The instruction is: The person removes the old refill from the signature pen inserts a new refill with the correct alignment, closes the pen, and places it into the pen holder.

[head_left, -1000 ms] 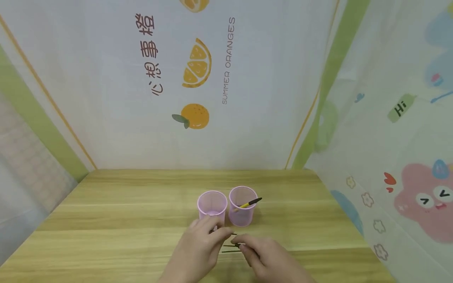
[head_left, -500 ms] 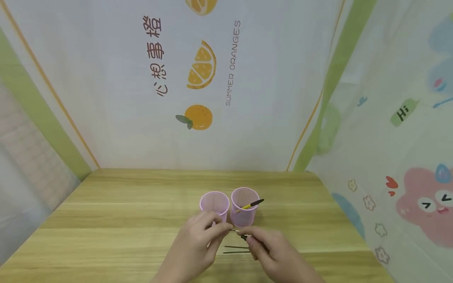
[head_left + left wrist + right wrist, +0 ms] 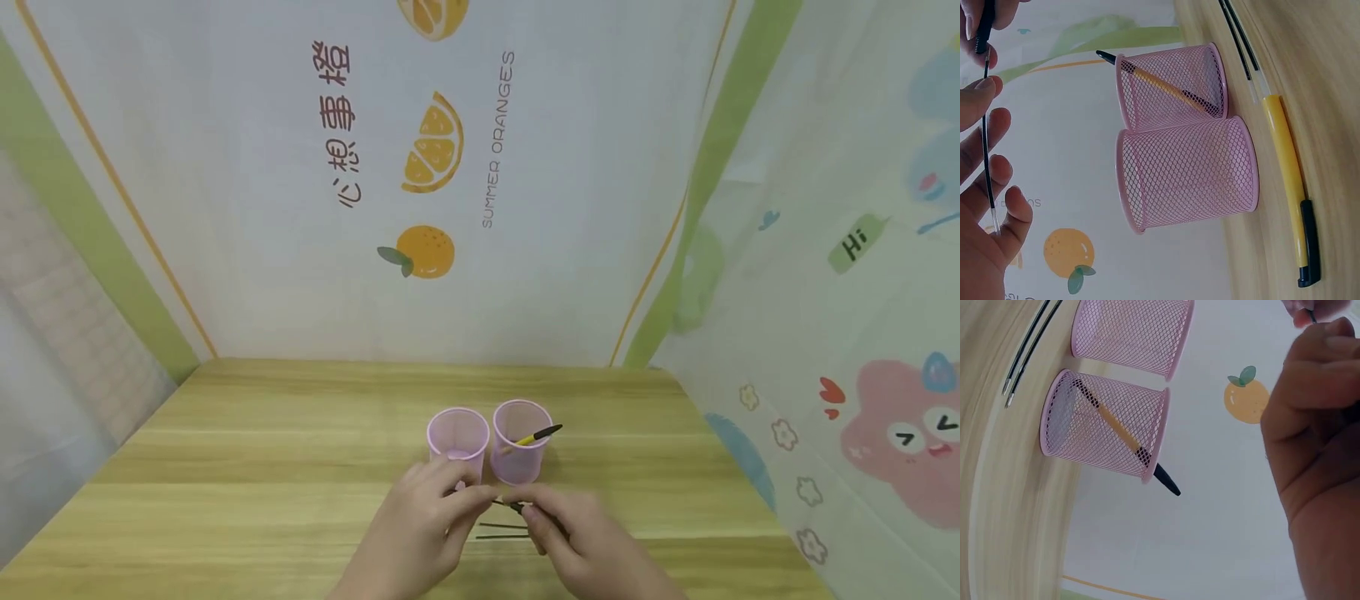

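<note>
My left hand (image 3: 427, 517) pinches a thin pen refill (image 3: 986, 150), dark with a clear tail end, which runs along the fingers. My right hand (image 3: 581, 529) pinches a small black pen section (image 3: 985, 28) between thumb and index finger. The refill's metal tip meets the lower end of that section in the left wrist view. Both hands are held close together in front of the mesh cups. In the right wrist view, the right hand's own fingers hide most of what it grips.
Two pink mesh cups stand side by side, the left one (image 3: 1188, 181) and the right one (image 3: 516, 468). A yellow and black pen (image 3: 534, 437) leans in the right cup. Two more refills (image 3: 1025, 356) and a yellow pen barrel (image 3: 1288, 162) with black clip lie on the wooden table (image 3: 262, 467).
The right hand has risen and turned the black section towards the left hand. The refill tip, apart from the section earlier, now meets it. The head view has shifted slightly.
</note>
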Demonstrator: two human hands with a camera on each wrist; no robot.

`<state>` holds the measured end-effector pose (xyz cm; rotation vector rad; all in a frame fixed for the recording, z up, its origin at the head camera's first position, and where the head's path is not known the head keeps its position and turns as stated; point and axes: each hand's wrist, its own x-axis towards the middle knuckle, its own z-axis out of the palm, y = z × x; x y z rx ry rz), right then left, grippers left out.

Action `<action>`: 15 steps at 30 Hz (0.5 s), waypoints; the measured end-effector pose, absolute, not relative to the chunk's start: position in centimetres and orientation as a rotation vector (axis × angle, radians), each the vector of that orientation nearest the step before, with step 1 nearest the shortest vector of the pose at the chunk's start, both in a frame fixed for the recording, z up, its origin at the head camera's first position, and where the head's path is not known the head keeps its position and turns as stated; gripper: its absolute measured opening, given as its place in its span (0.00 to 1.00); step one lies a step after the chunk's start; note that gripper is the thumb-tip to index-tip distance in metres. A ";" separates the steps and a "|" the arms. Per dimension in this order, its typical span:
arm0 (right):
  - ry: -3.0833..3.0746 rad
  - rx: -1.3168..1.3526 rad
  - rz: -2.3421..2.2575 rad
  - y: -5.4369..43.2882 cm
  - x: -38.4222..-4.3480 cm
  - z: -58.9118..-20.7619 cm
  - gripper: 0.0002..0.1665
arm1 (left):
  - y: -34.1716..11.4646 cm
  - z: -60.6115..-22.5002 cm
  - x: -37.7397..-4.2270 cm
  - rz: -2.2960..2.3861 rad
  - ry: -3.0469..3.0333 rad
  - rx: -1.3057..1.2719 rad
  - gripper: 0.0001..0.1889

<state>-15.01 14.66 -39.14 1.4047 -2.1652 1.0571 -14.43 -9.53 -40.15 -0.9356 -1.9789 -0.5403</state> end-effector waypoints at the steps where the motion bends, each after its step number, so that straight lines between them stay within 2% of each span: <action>1: -2.173 1.405 1.057 14.7 -15.0 -39.2 0.24 | -9.5 -40.2 -14.4 -0.543 -1.980 -0.934 0.09; 15: -2.275 1.370 1.072 15.2 -15.0 -39.7 0.21 | -9.4 -40.5 -14.6 -0.570 -1.976 -0.932 0.09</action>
